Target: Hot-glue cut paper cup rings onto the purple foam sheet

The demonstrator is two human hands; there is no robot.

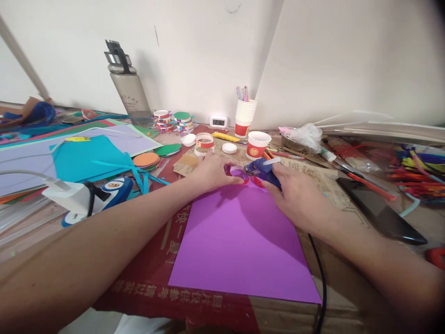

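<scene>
My right hand [295, 192] is wrapped round a blue hot glue gun [263, 171], a whitish glue stick jutting from its back end. The gun's nozzle points left, toward my left hand [215, 172]. Between the thumb and fingers of that hand is a small purple and red piece [236, 172], partly covered, its exact shape unclear. Under both hands lies a sheet of purple paper [239, 246]. Just beyond them stands a red and white paper cup [257, 145]. Cut cup rings [204, 143] and a white disc [229, 148] lie past my left hand.
Stacked paper cups [245, 116] hold pens at the back, beside a small clock [219, 122]. A bottle [130, 90] stands back left. A power strip [116, 191] with a white plug sits left; a phone [380, 211] lies right. The gun's black cord [321, 269] runs toward the front edge.
</scene>
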